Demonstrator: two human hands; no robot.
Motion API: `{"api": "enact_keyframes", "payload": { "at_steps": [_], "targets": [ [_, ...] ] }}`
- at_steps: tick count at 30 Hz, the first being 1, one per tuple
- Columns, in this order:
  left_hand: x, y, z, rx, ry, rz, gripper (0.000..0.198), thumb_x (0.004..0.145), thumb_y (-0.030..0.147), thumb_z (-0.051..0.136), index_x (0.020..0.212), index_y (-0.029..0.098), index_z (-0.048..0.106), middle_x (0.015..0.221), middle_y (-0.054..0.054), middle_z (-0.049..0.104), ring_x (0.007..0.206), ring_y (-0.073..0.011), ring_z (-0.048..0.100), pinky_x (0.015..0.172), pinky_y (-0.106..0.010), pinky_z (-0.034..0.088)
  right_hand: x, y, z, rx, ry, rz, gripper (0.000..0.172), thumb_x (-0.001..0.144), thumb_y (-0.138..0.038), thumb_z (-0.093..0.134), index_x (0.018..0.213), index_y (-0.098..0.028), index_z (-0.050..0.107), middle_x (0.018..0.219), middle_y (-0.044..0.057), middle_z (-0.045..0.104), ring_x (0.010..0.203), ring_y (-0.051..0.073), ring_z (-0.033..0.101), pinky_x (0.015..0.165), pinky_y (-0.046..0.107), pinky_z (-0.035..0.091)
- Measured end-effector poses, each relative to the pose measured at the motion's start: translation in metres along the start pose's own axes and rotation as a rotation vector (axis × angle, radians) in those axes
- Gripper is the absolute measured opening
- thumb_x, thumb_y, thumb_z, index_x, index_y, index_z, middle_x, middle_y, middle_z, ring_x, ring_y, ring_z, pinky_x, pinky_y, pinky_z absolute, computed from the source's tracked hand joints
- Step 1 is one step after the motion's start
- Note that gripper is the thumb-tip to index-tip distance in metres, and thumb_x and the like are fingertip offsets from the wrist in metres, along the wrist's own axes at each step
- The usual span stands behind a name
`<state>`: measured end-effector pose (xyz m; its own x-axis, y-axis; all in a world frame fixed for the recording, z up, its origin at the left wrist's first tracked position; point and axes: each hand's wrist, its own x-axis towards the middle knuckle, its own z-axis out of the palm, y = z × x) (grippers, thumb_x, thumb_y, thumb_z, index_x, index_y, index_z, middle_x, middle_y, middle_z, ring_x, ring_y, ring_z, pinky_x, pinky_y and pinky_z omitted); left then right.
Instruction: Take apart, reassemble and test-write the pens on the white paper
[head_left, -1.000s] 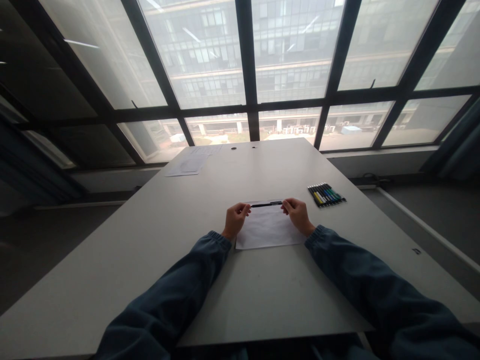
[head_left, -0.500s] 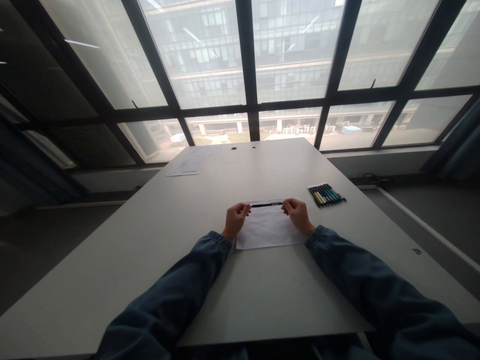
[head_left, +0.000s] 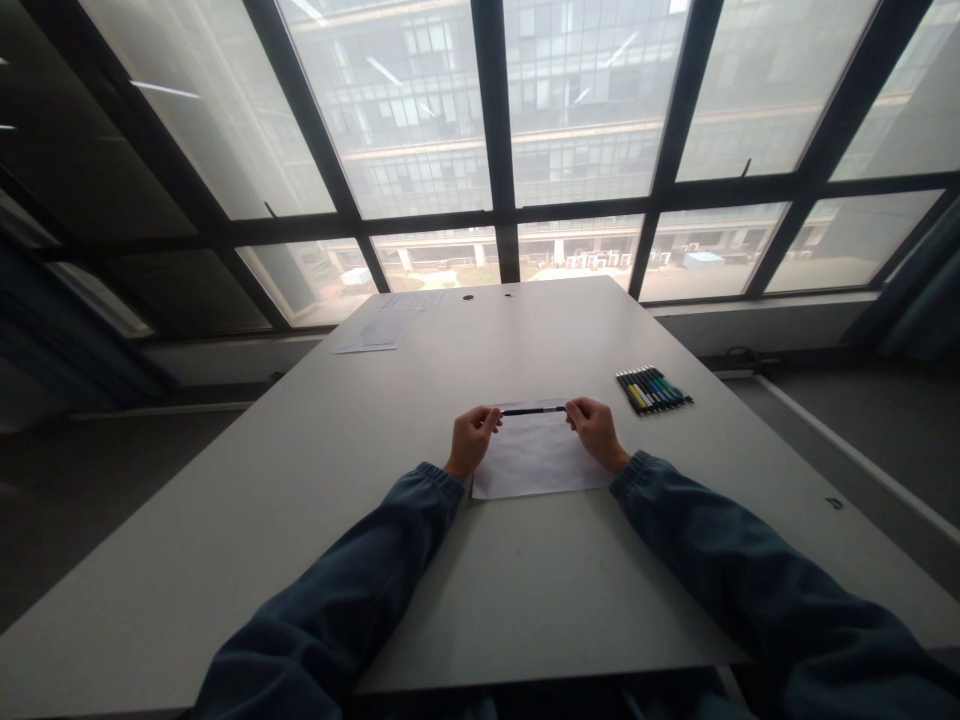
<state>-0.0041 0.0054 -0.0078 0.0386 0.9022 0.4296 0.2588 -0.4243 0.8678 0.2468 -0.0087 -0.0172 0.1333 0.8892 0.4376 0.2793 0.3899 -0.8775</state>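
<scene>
Worktop [head_left: 315,470]: I see a pale grey slab running out to the window.
Pens [head_left: 652,389]: a row of coloured ones lying side by side — right of centre.
Far papers [head_left: 379,327]: loose sheets at the far left corner.
Window [head_left: 495,130]: dark frames — an office block outside.

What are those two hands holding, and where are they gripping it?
A thin black pen, held level above the sheet of paper: the left hand pinches one end, the right hand the other.
</scene>
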Motion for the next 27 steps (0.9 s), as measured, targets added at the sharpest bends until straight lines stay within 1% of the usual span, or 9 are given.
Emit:
{"api": "enact_keyframes", "payload": {
  "at_steps": [5,11,19,27],
  "targets": [
    [0.0,0.0034,0.0006,-0.002,-0.007,-0.002,0.035,0.087,0.045,0.061,0.071,0.016,0.069,0.066,-0.004,0.069,0.057,-0.0141,0.061,0.056,-0.025,0.049,-0.0003,-0.005,-0.0002,-0.048,0.013,-0.013,0.042,0.089,-0.05,0.054,0.06,-0.019,0.058,0.052,0.0,0.055,0.05,0.014,0.048,0.051,0.026,0.037],
    [0.0003,0.0066,0.0,-0.003,0.0,-0.007,0.034,0.087,0.044,0.062,0.068,0.016,0.069,0.066,-0.005,0.07,0.056,-0.0139,0.061,0.056,-0.024,0.049,-0.0004,-0.0082,-0.0007,-0.088,0.004,-0.032,0.042,0.09,-0.046,0.052,0.058,-0.02,0.055,0.051,-0.001,0.052,0.051,0.014,0.046,0.053,0.027,0.036],
    [-0.0002,0.0039,0.0004,-0.012,-0.003,0.005,0.035,0.089,0.044,0.06,0.07,0.015,0.069,0.066,-0.005,0.069,0.057,-0.0137,0.061,0.057,-0.024,0.049,0.0003,-0.0048,0.0001,-0.104,-0.011,-0.047,0.041,0.091,-0.043,0.05,0.059,-0.019,0.053,0.053,-0.002,0.051,0.052,0.014,0.046,0.055,0.027,0.035],
    [-0.0003,0.0086,0.0,-0.01,0.001,-0.003,0.038,0.089,0.045,0.06,0.068,0.015,0.068,0.065,-0.005,0.069,0.057,-0.0138,0.061,0.056,-0.024,0.048,0.0004,-0.0028,0.0009,-0.096,-0.013,-0.046,0.041,0.092,-0.045,0.049,0.06,-0.019,0.052,0.054,-0.002,0.05,0.054,0.013,0.046,0.055,0.027,0.035]
  ]
}}
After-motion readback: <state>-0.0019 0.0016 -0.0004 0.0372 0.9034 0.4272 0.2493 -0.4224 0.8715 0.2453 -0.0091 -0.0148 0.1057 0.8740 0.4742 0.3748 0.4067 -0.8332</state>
